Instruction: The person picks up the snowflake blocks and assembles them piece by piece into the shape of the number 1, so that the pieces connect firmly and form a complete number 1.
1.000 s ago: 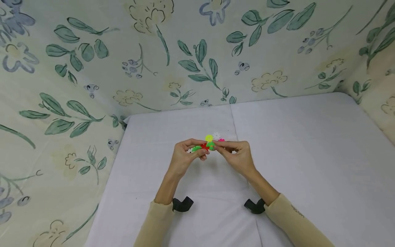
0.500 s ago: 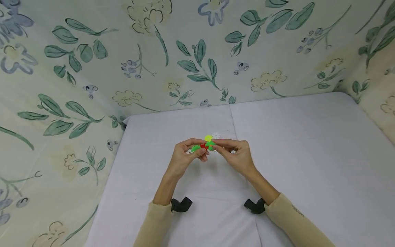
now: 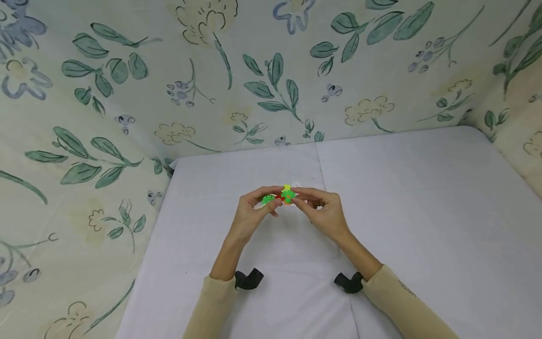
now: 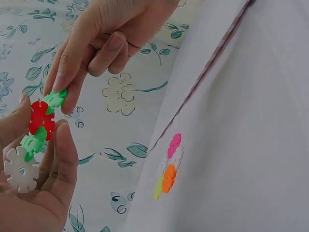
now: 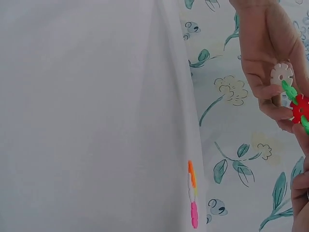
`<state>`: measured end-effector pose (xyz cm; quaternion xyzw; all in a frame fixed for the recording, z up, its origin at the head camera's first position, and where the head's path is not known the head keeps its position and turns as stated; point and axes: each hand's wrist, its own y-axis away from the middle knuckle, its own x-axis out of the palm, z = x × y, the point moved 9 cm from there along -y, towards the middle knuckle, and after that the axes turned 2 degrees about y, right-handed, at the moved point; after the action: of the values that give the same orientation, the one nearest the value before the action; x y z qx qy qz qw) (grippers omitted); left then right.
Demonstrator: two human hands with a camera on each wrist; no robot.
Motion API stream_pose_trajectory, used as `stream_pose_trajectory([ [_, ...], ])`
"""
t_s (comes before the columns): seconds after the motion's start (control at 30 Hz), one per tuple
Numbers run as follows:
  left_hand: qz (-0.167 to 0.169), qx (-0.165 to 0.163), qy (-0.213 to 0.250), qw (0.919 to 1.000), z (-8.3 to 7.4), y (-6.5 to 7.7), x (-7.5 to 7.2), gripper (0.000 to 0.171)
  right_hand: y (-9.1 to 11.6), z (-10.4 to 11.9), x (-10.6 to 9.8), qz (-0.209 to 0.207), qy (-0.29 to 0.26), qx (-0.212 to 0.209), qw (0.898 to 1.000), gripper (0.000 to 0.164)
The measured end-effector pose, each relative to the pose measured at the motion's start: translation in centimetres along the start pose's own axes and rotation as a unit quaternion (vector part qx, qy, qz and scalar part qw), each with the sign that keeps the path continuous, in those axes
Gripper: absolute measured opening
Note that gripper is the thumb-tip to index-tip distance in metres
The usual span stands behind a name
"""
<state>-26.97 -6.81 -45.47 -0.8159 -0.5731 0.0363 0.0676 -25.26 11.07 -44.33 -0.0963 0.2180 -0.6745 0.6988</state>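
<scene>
My left hand (image 3: 253, 207) holds a short chain of interlocking snowflake discs. In the left wrist view the chain runs from a white disc (image 4: 21, 170) through a green disc (image 4: 32, 144) to a red disc (image 4: 41, 119). Thumb and fingers of my right hand (image 3: 328, 209) pinch another green disc (image 4: 55, 100), which meets the red one's edge. The right wrist view shows the white disc (image 5: 281, 74) against the left palm, while my right hand (image 5: 300, 181) is partly cut off by the frame.
On the white-covered table (image 3: 402, 212), beyond the hands, lie loose discs: pink (image 4: 174, 145), white (image 4: 179, 155), orange (image 4: 169, 178) and yellow (image 4: 158, 187). A floral cloth (image 3: 237, 94) hangs behind the table. Black wrist-camera mounts (image 3: 250, 279) stick out from both wrists.
Both hands' fingers have risen slightly with the chain. The green disc in my right hand has turned to show its face more, and the hands now cover more of the loose discs.
</scene>
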Motion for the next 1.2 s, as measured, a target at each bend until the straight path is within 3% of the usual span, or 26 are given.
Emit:
stream_pose_trajectory([
  [0.3, 0.007, 0.033, -0.042, 0.9986, -0.5, 0.0, -0.1, 0.028, 0.0, -0.6, 0.3, 0.016, -0.015, 0.025, 0.999, 0.023],
  [0.5, 0.005, 0.044, -0.070, 0.9966, -0.7, 0.0, 0.0, 0.035, 0.1, -1.0, 0.5, 0.028, -0.045, 0.067, 0.996, 0.020],
  [0.7, 0.001, 0.056, -0.075, 0.9956, -0.8, 0.1, 0.2, 0.034, 0.1, -0.9, 0.9, 0.044, -0.058, 0.083, 0.994, 0.020],
  [1.07, 0.013, 0.040, -0.076, 0.9962, -0.7, 0.2, 0.4, 0.033, -0.1, -1.0, 0.8, 0.063, -0.063, 0.074, 0.993, 0.020],
  [1.2, 0.010, 0.021, -0.059, 0.9980, -0.3, 0.1, 0.0, 0.030, -0.3, -2.1, 0.3, 0.060, -0.051, 0.096, 0.992, 0.023],
])
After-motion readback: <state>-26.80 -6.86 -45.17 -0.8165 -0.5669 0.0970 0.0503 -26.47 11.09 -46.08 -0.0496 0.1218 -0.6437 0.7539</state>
